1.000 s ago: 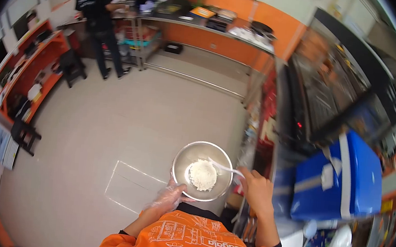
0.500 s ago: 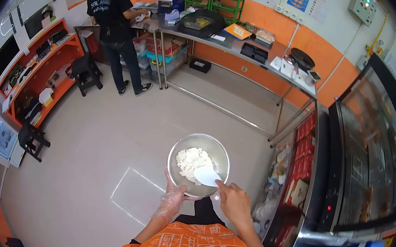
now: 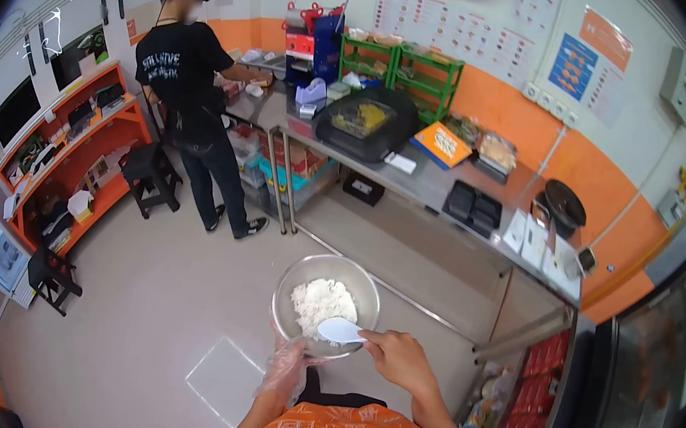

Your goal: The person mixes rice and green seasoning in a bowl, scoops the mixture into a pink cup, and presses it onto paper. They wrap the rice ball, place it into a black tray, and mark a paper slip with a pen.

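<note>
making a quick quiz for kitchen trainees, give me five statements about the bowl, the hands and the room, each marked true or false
1. The left hand holds the metal bowl. True.
2. The right hand has its grip on a white spoon. True.
3. The right hand wears a clear glove. False: it is bare; the left hand is gloved.
4. The bowl is empty. False: white, crumbly food lies in it.
5. Another person, in a black shirt, stands at a metal counter. True.
</note>
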{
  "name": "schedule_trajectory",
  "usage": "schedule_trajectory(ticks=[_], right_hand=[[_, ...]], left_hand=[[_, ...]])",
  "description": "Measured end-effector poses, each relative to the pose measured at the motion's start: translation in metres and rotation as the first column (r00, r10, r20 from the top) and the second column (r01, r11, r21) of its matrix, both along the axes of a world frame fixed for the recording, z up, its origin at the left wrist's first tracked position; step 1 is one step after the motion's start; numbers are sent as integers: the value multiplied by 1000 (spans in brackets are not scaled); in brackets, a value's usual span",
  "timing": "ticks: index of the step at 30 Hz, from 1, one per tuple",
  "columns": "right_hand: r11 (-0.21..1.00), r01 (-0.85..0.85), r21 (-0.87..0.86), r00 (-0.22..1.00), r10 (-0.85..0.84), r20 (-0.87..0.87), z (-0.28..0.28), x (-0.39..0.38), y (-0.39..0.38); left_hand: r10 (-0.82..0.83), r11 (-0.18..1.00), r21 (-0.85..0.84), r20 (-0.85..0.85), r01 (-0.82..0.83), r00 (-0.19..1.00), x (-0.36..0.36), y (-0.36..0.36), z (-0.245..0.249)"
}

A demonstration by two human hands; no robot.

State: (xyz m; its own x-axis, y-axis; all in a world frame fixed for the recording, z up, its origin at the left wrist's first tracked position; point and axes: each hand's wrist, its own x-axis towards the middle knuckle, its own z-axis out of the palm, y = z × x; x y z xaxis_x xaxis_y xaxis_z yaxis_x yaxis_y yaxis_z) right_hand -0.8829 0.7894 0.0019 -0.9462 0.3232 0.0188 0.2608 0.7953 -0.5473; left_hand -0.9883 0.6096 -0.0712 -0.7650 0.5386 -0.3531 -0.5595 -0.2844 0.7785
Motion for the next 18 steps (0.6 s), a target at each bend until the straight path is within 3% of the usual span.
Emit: schedule_trajectory(ticks=[2, 5, 8, 9, 11, 12, 16, 18], right_hand=[[999, 21, -46, 998, -23, -51, 17, -43, 32], [999, 33, -34, 977, -39, -207, -7, -135, 69], [998, -64, -18, 950, 55, -308, -29, -219, 103], [996, -89, 15, 960, 90, -266, -23, -242, 117], [986, 69, 154, 921, -4, -389, -7, -279, 142], [965, 158, 209, 892, -48, -450, -4, -297, 156], [962, 245, -123, 776, -270, -570, -44, -349, 233], [942, 286, -177, 794, -337, -506, -67, -368, 269]], left_hand=[[18, 999, 27, 85, -21, 996, -55, 25, -8], [8, 997, 72, 153, -19, 988, -137, 61, -30], [-66, 994, 99, 215, 45, 974, -218, 103, -44], [-99, 992, 104, 232, 76, 968, -240, 117, -50], [-134, 977, 203, 361, 63, 923, -295, 138, -83], [-158, 968, 245, 425, 55, 891, -319, 152, -77], [68, 995, 52, 264, -84, 962, -398, 197, -44], [139, 988, 34, 240, -151, 961, -445, 211, -36]])
